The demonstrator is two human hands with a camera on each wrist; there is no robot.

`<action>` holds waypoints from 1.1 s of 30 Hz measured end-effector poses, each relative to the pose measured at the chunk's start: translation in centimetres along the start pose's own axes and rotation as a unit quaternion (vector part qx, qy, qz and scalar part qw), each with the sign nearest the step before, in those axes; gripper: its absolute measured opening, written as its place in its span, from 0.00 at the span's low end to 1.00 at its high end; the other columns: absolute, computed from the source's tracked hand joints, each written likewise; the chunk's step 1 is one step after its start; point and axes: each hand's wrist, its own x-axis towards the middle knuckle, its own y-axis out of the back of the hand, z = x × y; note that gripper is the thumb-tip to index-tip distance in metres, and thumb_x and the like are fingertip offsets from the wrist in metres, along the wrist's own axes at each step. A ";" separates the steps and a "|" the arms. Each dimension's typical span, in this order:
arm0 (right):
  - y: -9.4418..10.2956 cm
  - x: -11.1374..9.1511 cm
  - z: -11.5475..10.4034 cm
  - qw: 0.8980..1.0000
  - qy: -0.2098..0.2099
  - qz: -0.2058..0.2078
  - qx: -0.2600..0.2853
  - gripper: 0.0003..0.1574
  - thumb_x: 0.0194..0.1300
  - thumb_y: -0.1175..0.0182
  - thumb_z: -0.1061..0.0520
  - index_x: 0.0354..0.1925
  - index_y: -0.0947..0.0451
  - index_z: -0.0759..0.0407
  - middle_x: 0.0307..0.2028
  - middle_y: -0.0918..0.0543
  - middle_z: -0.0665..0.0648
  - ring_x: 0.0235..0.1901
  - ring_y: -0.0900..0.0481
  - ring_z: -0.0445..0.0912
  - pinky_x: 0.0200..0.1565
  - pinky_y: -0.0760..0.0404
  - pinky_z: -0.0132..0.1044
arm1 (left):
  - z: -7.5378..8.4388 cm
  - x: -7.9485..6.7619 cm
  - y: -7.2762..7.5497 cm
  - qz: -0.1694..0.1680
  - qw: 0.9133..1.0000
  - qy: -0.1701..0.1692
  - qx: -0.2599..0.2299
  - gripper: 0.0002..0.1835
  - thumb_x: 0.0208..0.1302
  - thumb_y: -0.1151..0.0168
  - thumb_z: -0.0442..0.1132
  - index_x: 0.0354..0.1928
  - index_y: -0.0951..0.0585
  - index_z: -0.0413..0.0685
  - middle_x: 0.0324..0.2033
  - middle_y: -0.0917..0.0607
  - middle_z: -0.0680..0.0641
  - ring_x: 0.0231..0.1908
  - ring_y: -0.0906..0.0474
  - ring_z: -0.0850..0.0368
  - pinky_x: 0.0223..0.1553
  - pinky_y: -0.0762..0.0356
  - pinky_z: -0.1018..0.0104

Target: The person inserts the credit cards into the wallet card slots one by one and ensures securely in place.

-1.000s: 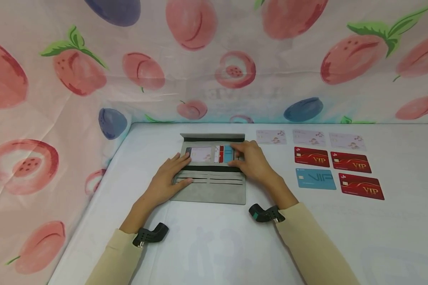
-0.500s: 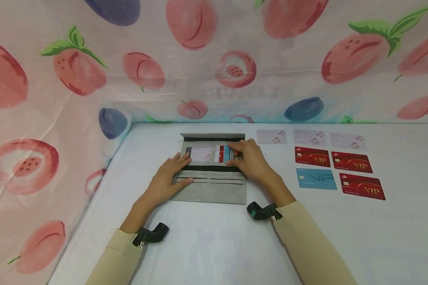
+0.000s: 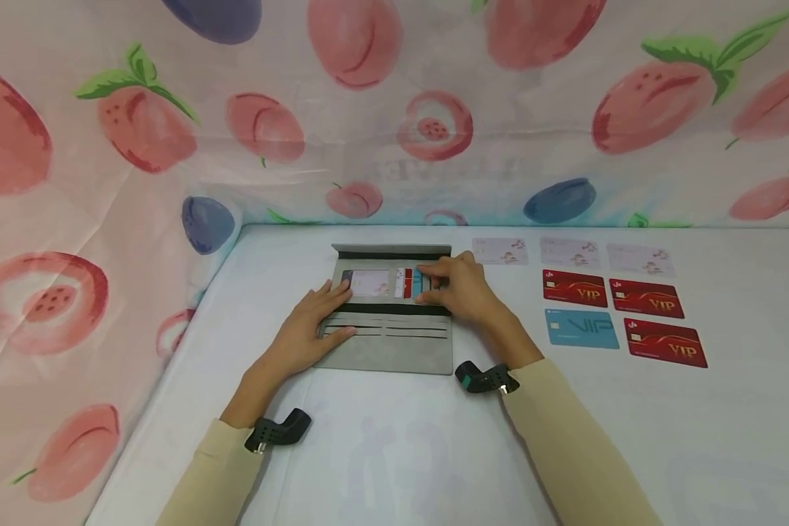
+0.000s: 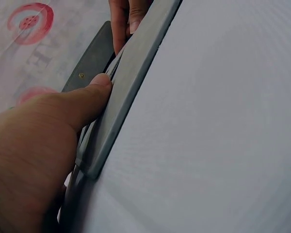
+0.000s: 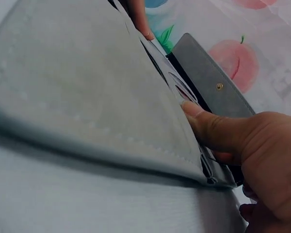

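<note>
A grey wallet (image 3: 394, 355) lies unfolded on the white table, its narrow flap (image 3: 391, 250) raised at the far edge. My left hand (image 3: 307, 326) rests on its left side with fingers and thumb spread, holding it down. On the right, my right hand (image 3: 465, 291) pinches a blue card (image 3: 417, 281) by its far and near edges, partly in a slot of the upper panel. The fingers hide the card's right part. Left of it show edges of a red card (image 3: 408, 283) and a white one. A pale card (image 3: 370, 283) sits in the window pocket.
Right of the wallet lie loose cards in rows: pale ones (image 3: 569, 253) at the back, red ones (image 3: 575, 288) in front, and a blue VIP card (image 3: 581, 329). A fruit-print cloth (image 3: 361, 161) hangs behind and to the left.
My right hand has shifted slightly left with the blue card, and less of that card shows. The left hand and the wallet stay in place.
</note>
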 end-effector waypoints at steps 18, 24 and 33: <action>-0.4 0.1 -0.6 0.999 -0.027 -0.032 -0.025 0.32 0.61 0.34 0.53 0.63 0.27 0.55 0.28 0.30 0.50 0.39 0.40 0.51 0.43 0.46 0.51 | 0.1 -0.1 -0.1 0.002 1.000 0.003 -0.003 0.35 0.62 0.35 0.47 0.67 0.32 0.41 0.69 0.36 0.45 0.71 0.50 0.44 0.70 0.57 0.49; -0.5 0.1 -1.0 0.997 -0.050 -0.025 -0.051 0.34 0.60 0.32 0.51 0.64 0.27 0.53 0.28 0.30 0.51 0.40 0.39 0.51 0.42 0.45 0.51 | 0.0 -0.2 -0.3 0.009 1.000 0.000 -0.007 0.34 0.61 0.34 0.47 0.67 0.31 0.41 0.69 0.36 0.45 0.70 0.49 0.43 0.70 0.57 0.48; -0.3 0.0 -1.8 0.993 -0.096 0.038 -0.059 0.30 0.51 0.26 0.47 0.52 0.18 0.56 0.25 0.29 0.52 0.40 0.37 0.53 0.40 0.42 0.51 | 0.1 -0.1 -0.1 0.006 1.000 0.000 -0.003 0.35 0.62 0.35 0.47 0.68 0.32 0.41 0.69 0.36 0.46 0.71 0.50 0.44 0.70 0.57 0.49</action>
